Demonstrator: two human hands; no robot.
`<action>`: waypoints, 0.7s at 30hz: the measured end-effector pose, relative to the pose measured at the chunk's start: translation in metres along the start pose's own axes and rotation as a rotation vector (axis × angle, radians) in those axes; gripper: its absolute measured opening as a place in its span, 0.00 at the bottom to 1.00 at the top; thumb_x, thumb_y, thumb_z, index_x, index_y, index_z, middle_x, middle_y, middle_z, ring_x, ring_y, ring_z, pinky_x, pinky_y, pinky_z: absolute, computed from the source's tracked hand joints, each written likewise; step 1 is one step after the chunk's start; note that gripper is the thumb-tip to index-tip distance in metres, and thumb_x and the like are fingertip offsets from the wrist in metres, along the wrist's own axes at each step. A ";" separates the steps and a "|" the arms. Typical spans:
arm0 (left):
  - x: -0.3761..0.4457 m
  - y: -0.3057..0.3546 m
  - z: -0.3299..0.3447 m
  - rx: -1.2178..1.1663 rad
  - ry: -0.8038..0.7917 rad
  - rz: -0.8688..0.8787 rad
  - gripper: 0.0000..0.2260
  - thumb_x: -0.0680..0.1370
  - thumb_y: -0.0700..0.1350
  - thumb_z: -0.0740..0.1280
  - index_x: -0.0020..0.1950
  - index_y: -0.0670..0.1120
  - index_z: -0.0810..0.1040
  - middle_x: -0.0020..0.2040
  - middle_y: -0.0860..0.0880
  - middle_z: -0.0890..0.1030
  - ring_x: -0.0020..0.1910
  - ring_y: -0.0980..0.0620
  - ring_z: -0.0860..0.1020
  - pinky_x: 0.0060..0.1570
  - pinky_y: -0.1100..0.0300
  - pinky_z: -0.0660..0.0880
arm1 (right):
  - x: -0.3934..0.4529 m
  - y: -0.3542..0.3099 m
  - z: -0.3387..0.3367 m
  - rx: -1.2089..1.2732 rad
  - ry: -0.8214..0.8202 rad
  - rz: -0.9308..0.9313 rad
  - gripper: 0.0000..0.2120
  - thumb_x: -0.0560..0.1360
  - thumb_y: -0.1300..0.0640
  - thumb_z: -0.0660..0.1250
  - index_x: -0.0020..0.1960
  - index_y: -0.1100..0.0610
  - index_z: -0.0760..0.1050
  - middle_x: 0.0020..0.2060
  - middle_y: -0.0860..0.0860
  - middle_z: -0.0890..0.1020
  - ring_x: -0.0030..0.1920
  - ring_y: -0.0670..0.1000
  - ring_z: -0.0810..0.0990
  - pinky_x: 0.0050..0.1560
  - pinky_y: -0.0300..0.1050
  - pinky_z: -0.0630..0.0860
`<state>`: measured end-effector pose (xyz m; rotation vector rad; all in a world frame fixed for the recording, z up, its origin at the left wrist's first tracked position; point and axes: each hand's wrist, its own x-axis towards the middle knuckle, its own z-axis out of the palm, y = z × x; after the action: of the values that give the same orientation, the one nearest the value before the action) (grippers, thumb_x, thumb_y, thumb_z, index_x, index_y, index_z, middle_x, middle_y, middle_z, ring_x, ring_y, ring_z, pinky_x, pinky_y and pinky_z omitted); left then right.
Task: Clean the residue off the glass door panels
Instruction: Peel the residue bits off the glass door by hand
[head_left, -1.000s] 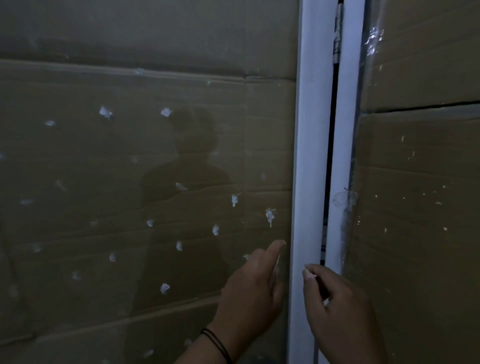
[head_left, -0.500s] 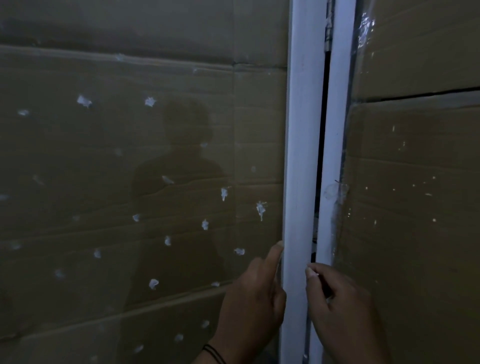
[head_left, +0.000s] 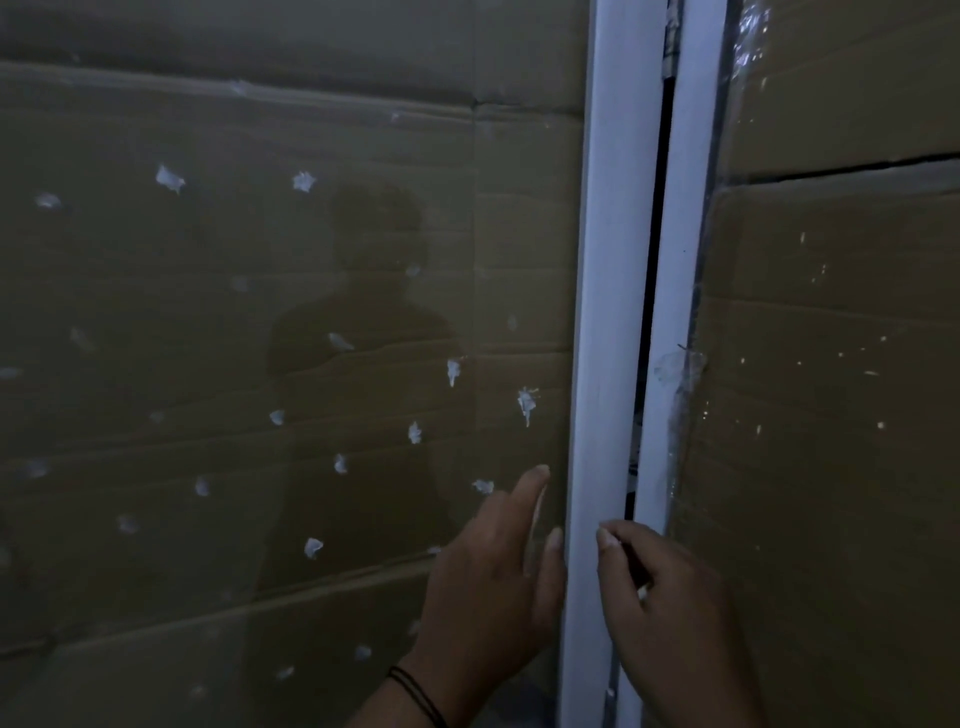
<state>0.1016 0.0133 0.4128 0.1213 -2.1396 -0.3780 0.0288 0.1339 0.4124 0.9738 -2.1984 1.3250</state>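
Head view shows most of the job ahead of me. On the left glass door panel (head_left: 260, 312) white residue spots (head_left: 526, 402) are scattered from top to bottom, and I judge none of this stretch cleaned yet. My left hand (head_left: 488, 582) lies against that glass near the white door frame (head_left: 602, 312), fingers straight, forefinger raised just below one spot (head_left: 483, 486). My right hand (head_left: 670, 603) is curled at the frame edge beside the dark gap, pinching something small and pale I cannot make out. The right glass panel (head_left: 841, 415) carries fine specks and a tape-like smear (head_left: 675, 364) at its edge, so it also waits.
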 end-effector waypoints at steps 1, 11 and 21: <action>-0.005 0.000 0.000 -0.031 0.015 -0.028 0.22 0.78 0.51 0.61 0.72 0.56 0.63 0.55 0.60 0.77 0.49 0.69 0.75 0.46 0.76 0.71 | -0.001 0.000 0.002 0.007 -0.015 0.000 0.08 0.76 0.56 0.65 0.51 0.51 0.81 0.36 0.42 0.78 0.37 0.39 0.75 0.36 0.27 0.66; -0.053 -0.031 -0.011 0.006 -0.049 -0.121 0.18 0.75 0.49 0.61 0.66 0.53 0.71 0.53 0.49 0.82 0.49 0.51 0.81 0.41 0.59 0.78 | -0.008 -0.005 0.030 -0.022 -0.113 0.022 0.09 0.77 0.53 0.61 0.51 0.50 0.81 0.39 0.44 0.79 0.38 0.41 0.75 0.37 0.33 0.69; -0.083 -0.049 -0.037 -0.211 -0.012 -0.418 0.16 0.80 0.59 0.54 0.67 0.71 0.59 0.65 0.75 0.64 0.64 0.77 0.62 0.60 0.81 0.57 | -0.040 -0.032 0.065 -0.027 -0.245 0.069 0.13 0.76 0.54 0.63 0.59 0.47 0.77 0.47 0.43 0.82 0.40 0.40 0.74 0.41 0.27 0.66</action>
<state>0.1759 -0.0220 0.3505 0.4482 -2.0646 -0.8447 0.0805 0.0813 0.3757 1.1107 -2.4442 1.2599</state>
